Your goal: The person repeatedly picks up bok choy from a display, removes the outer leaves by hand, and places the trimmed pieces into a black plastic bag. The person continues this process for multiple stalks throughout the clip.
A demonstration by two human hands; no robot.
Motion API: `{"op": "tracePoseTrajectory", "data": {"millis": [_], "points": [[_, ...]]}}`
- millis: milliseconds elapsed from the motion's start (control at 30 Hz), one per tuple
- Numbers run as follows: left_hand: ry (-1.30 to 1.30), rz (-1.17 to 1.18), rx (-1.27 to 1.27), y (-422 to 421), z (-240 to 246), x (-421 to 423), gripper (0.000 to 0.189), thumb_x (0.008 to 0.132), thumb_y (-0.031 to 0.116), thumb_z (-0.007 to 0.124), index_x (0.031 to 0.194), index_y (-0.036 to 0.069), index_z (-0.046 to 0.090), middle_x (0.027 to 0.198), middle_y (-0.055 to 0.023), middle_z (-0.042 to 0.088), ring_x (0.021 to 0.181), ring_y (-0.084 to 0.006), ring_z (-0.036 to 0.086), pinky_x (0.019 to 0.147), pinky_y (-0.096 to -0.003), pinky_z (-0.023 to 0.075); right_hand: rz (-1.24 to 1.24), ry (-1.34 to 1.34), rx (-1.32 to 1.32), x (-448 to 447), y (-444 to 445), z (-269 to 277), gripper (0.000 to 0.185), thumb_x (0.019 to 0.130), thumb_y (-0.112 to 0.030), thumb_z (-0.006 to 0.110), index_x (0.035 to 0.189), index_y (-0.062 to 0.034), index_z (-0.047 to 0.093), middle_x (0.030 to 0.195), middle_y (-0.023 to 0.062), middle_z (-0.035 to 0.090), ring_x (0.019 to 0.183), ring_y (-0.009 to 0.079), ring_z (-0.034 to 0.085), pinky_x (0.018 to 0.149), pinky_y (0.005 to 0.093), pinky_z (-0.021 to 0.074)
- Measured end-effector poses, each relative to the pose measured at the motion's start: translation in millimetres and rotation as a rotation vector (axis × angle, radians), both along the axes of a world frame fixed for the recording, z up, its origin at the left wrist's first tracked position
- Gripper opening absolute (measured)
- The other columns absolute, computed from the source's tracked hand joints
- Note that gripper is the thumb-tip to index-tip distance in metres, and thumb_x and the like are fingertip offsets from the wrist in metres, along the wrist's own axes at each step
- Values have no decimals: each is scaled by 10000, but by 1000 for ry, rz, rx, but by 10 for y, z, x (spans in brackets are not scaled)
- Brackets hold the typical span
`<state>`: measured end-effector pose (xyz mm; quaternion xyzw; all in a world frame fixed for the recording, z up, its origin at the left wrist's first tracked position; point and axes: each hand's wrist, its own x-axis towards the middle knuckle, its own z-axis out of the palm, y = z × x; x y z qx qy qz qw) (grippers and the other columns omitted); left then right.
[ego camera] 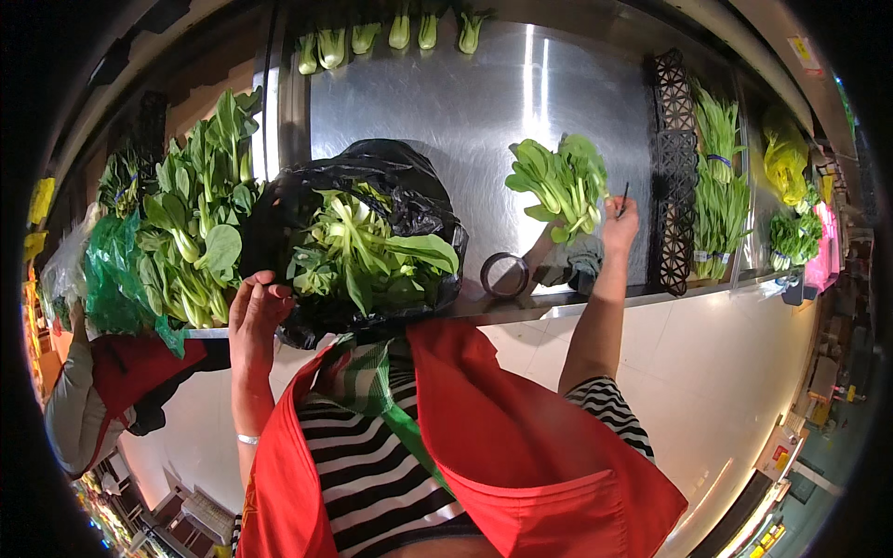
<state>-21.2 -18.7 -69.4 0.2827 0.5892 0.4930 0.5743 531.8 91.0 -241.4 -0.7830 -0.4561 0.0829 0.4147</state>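
A black plastic bag [418, 185] stands with its mouth spread at the front of the steel counter [446, 111], full of loose green leaves and stalks [356, 244]. At the bag's left rim is my left hand [254, 310], its fingers bent; whether they grip the plastic is hidden. My right hand [619, 227], farther right, is closed around a thin dark tool [624, 199], perhaps a small knife. Just left of that hand lies a group of bok choy [565, 185], close to the fingertips. A roll of tape [504, 274] and a dark crumpled cloth [575, 265] sit near the front edge.
Several trimmed bok choy [400, 31] line the counter's back. More bok choy [192, 244] is heaped left, beside a green plastic bag [115, 272]. A black plastic lattice divider [675, 174] separates bundled greens [718, 188] at right. Another person [104, 390] stands at left.
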Motion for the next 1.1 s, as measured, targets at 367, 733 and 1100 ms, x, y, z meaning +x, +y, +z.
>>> {"op": "tracePoseTrajectory", "data": {"millis": [367,733,1100], "points": [[44,-619,36,139,128,637,348,928,222,508,1199,3,489,976,-85,613,908,-175,590,826,-268,458,98,1241,344,-1723,-745,1023,165,848,-128,618,961,-88,505,624,-77,408,456,1,328,377,175,236],[-588,-562,-92,41,-286,1238,291,936,281,481,1118,68,559,951,-22,590,899,-132,552,811,-304,451,450,801,77,-2676,-1531,1180,140,790,-97,671,884,-32,590,775,-40,554,681,20,464,613,177,384],[-731,-267,-139,101,-361,1538,308,930,272,493,1185,104,453,879,-72,534,705,-151,485,598,-252,385,-26,-271,-531,-238,-1109,-40,855,557,-422,808,1227,-73,408,1246,274,421,1027,430,520,859,462,445]]}}
